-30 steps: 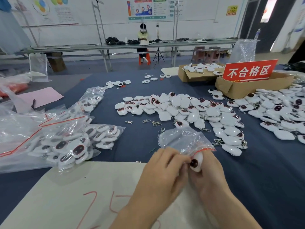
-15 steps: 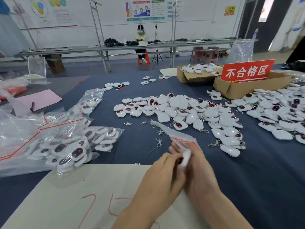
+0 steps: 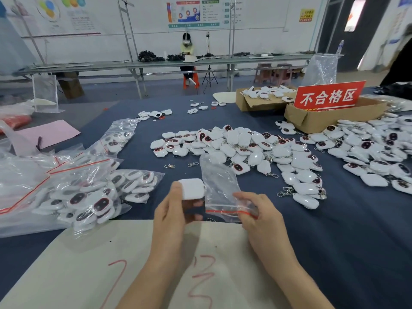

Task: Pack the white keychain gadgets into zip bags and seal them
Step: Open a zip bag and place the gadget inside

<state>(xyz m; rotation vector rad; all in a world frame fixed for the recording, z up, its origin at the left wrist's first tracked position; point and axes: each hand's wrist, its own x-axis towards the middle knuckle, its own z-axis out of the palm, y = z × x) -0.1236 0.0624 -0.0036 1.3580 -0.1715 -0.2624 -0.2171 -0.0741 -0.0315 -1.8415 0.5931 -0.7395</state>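
Blue table (image 3: 334, 241), loose gadgets (image 3: 245, 148), filled bags (image 3: 89, 192)

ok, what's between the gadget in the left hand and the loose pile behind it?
Head view: a metal clasp and a second clasp lie on otherwise bare blue cloth, between the white gadget in the left hand and the gadget pile.

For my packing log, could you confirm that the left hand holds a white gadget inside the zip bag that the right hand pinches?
Not quite: in the head view the white gadget is outside the zip bag; the left hand holds it and the right hand pinches the bag.
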